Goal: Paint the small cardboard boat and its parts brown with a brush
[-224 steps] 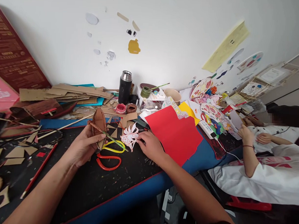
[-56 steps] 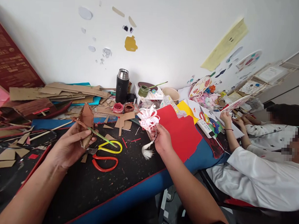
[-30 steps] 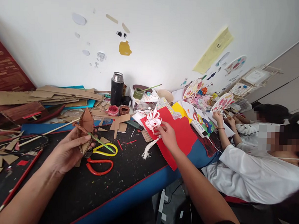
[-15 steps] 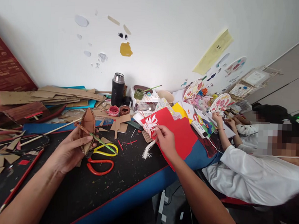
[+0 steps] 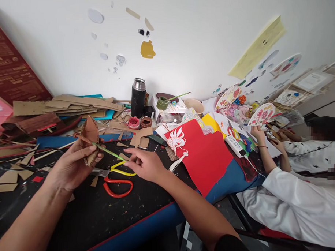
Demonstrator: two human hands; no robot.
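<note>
My left hand (image 5: 72, 162) is closed around a small boat-shaped cardboard piece (image 5: 90, 132), brown inside with raw corrugated edges. Under the same thumb lies a thin paintbrush (image 5: 111, 152) with a green handle, its brown-stained end pointing left. At the handle's right end is my right hand (image 5: 148, 165), thumb and index finger apart on either side of the tip; whether they touch it is hard to tell. Below them on the black mat rest scissors (image 5: 118, 189) with one red and one yellow handle loop.
Behind stand a black thermos (image 5: 138, 99), a pink paint jar (image 5: 134, 122) and a brown paint jar (image 5: 146, 122). Red paper (image 5: 207, 156) with a white tasselled cutout lies to the right. Cardboard scraps (image 5: 75, 104) are piled at left. A person in a white sleeve (image 5: 291, 192) sits at right.
My right hand has moved left from the tasselled cutout on the red paper to the end of the paintbrush. The left hand still holds the boat and brush. The camera view has shifted slightly.
</note>
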